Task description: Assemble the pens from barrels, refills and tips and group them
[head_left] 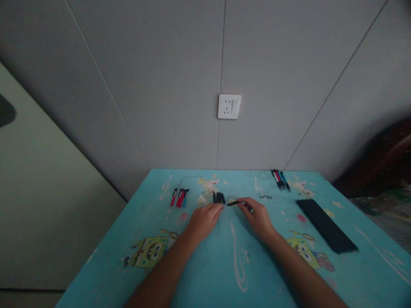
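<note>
My right hand (257, 216) pinches a black pen barrel (233, 203), held nearly level with its end toward the left. My left hand (204, 219) has its fingers pressed together close to that end. A small pale piece shows at its fingertips, too small to name. Just beyond the left fingers lie several short black pen parts (218, 198) in a row. Thin white sticks like pen refills (203, 200) lie beside them, partly behind the left hand. Farther left are red pen parts (180, 198) and a blue one (185, 198).
Several pens (280, 180) lie together at the back right. Small springs (266, 196) rest beyond my right hand. A long dark flat case (326, 225) lies on the right of the patterned blue table cover (212, 273). A wall with a socket (229, 106) stands behind.
</note>
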{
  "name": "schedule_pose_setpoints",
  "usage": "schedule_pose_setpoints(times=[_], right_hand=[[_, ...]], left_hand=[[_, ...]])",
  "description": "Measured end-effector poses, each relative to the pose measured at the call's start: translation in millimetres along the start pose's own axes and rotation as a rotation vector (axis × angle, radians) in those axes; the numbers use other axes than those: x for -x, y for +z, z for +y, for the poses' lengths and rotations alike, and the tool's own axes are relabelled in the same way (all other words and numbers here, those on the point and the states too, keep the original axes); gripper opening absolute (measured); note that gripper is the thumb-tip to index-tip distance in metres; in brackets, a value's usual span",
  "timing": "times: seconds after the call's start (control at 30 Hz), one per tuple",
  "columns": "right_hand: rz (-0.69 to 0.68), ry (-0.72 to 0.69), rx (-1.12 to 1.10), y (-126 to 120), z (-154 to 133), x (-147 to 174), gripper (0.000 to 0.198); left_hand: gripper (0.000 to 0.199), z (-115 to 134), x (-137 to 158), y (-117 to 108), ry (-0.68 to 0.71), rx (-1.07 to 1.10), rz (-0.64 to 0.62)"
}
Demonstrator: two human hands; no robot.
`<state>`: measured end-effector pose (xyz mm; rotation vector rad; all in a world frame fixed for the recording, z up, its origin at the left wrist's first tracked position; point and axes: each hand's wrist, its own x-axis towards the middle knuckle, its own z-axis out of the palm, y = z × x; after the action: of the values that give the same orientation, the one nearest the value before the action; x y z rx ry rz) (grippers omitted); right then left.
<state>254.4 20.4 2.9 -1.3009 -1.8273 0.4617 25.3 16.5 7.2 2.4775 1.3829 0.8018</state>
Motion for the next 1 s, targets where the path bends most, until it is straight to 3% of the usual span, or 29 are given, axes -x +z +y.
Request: schedule_pose_setpoints(times=[1.0], right_hand=[[0.014,0.0,-0.014,-3.2,-8.2,0.5,0.027]], left_hand=[[0.025,-1.4,-0.9,-3.5,-0.006,-0.024,-0.047]])
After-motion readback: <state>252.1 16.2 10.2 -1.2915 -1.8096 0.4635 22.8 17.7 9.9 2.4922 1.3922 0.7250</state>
